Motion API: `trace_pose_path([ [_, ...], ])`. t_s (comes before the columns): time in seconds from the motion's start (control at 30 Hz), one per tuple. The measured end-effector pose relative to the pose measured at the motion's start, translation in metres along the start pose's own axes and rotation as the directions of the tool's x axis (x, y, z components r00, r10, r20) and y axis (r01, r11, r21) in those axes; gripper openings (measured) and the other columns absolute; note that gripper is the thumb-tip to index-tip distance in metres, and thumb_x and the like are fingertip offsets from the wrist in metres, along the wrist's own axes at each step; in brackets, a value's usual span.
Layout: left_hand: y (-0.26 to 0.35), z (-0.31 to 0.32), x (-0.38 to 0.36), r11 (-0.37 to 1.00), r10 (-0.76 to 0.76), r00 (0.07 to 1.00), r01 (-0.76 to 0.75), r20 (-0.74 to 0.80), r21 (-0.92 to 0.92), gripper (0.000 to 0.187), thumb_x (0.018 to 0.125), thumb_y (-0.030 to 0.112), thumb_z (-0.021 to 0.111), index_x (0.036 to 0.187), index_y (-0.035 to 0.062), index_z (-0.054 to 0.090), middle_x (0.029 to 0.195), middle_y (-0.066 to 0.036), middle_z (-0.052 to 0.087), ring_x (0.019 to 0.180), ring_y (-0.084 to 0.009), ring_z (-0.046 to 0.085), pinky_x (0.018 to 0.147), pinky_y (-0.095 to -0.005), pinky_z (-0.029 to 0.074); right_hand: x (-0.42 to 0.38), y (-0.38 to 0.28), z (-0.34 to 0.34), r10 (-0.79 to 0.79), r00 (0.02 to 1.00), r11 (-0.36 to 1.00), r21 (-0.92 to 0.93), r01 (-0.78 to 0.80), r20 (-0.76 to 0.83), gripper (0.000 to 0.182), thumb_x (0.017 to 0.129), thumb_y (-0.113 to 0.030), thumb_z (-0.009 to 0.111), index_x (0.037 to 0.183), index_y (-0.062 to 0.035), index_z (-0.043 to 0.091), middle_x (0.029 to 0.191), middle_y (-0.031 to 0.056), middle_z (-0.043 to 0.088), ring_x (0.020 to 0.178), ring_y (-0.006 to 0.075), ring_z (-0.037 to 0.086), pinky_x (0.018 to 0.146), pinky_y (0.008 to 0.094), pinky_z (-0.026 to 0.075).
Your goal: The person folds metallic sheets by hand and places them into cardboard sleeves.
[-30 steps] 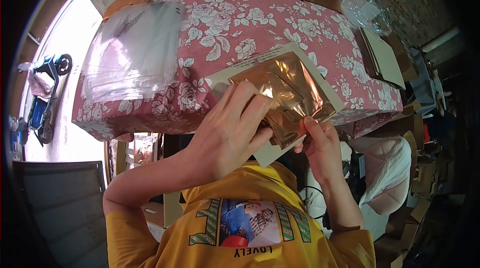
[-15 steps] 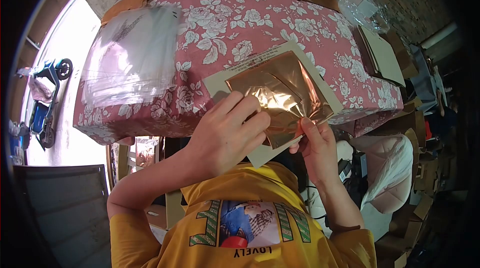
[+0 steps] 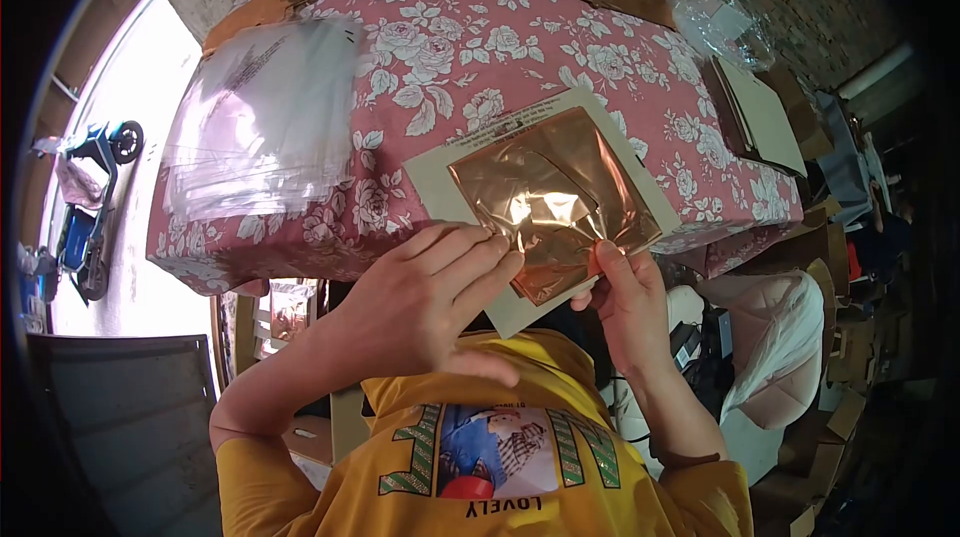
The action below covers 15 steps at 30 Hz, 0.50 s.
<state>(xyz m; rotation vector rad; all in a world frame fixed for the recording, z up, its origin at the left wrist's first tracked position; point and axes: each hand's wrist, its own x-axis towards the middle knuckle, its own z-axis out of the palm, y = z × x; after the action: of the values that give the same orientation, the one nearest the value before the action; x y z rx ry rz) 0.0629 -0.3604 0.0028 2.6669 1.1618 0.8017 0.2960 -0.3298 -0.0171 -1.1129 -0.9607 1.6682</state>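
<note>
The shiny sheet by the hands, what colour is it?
The shiny sheet is a coppery gold; it shows best in the head view.

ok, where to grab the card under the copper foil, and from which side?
Probably the near corner of the card, pinched top and bottom from the near side: it juts bare past both the copper foil and the pink tablecloth.

From my remote seat I see the foil [image 3: 560, 172] on a card [image 3: 432, 179] at the near edge of the table [image 3: 400, 47], between the left hand [image 3: 435, 282] and right hand [image 3: 635, 299]. Plastic bags [image 3: 265, 122] lie left, boards [image 3: 772, 127] right, with plastic wrap [image 3: 722, 25] behind the boards.
</note>
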Motion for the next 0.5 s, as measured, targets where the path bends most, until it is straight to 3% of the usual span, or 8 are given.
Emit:
trace_pose_path([
  [0.1, 0.003, 0.002, -0.006, 0.991, 0.037, 0.999, -0.034, -0.015, 0.127, 0.059, 0.080, 0.046, 0.069, 0.116, -0.0013, 0.064, 0.117, -0.014, 0.064, 0.108, -0.0272, 0.060, 0.097, -0.0396, 0.046, 0.001, 0.002, -0.001, 0.012, 1.000, 1.000, 0.019, -0.012, -0.017, 0.015, 0.102, -0.021, 0.054, 0.097, -0.0078, 0.056, 0.082, 0.0014, 0.061, 0.067, 0.0109, 0.058, 0.061, 0.0266, 0.050],
  [0.17, 0.003, 0.013, -0.010, 0.922, 0.090, 0.994, -0.057, -0.069, 0.384, 0.047, 0.079, 0.037, 0.071, 0.113, 0.0048, 0.067, 0.115, -0.012, 0.066, 0.105, -0.0253, 0.062, 0.098, -0.0393, 0.046, 0.001, 0.003, 0.000, 0.003, 1.000, 1.000, 0.020, -0.003, -0.002, 0.014, 0.102, -0.021, 0.054, 0.096, -0.0081, 0.056, 0.082, 0.0011, 0.060, 0.067, 0.0109, 0.059, 0.061, 0.0268, 0.051],
  [0.2, 0.000, 0.020, -0.012, 0.921, 0.087, 0.994, -0.053, -0.072, 0.385, 0.047, 0.079, 0.037, 0.071, 0.113, 0.0048, 0.067, 0.115, -0.012, 0.066, 0.105, -0.0253, 0.062, 0.098, -0.0393, 0.046, 0.001, 0.003, 0.001, -0.009, 1.000, 1.000, 0.023, 0.009, 0.009, 0.014, 0.102, -0.021, 0.054, 0.096, -0.0084, 0.056, 0.082, 0.0007, 0.059, 0.067, 0.0109, 0.059, 0.061, 0.0269, 0.051],
  [0.27, -0.006, 0.034, -0.015, 0.856, 0.212, 0.949, -0.065, -0.233, 0.513, 0.033, 0.076, 0.024, 0.073, 0.106, 0.0122, 0.071, 0.107, -0.009, 0.069, 0.098, -0.0219, 0.065, 0.097, -0.0378, 0.046, 0.000, 0.002, 0.005, 0.002, 1.000, 1.000, 0.022, -0.002, 0.009, 0.014, 0.102, -0.021, 0.054, 0.096, -0.0085, 0.055, 0.082, 0.0007, 0.059, 0.068, 0.0110, 0.059, 0.062, 0.0270, 0.051],
  [0.37, -0.011, 0.043, -0.013, 0.892, 0.198, 0.915, -0.020, -0.350, 0.451, 0.023, 0.075, 0.015, 0.073, 0.098, 0.0166, 0.072, 0.100, -0.006, 0.071, 0.093, -0.0186, 0.067, 0.096, -0.0386, 0.044, -0.001, 0.002, 0.006, 0.015, 1.000, 1.000, 0.018, -0.015, 0.007, 0.014, 0.102, -0.021, 0.053, 0.096, -0.0087, 0.055, 0.083, 0.0008, 0.059, 0.068, 0.0111, 0.059, 0.062, 0.0272, 0.051],
  [0.5, -0.013, 0.048, -0.012, 0.886, 0.213, 0.884, 0.004, -0.416, 0.463, 0.014, 0.079, 0.012, 0.069, 0.092, 0.0128, 0.068, 0.100, -0.004, 0.070, 0.093, -0.0183, 0.066, 0.095, -0.0380, 0.046, -0.001, 0.002, 0.008, 0.018, 1.000, 1.000, 0.017, -0.018, 0.001, 0.014, 0.102, -0.021, 0.052, 0.096, -0.0084, 0.054, 0.082, 0.0011, 0.059, 0.068, 0.0116, 0.059, 0.063, 0.0273, 0.051],
])
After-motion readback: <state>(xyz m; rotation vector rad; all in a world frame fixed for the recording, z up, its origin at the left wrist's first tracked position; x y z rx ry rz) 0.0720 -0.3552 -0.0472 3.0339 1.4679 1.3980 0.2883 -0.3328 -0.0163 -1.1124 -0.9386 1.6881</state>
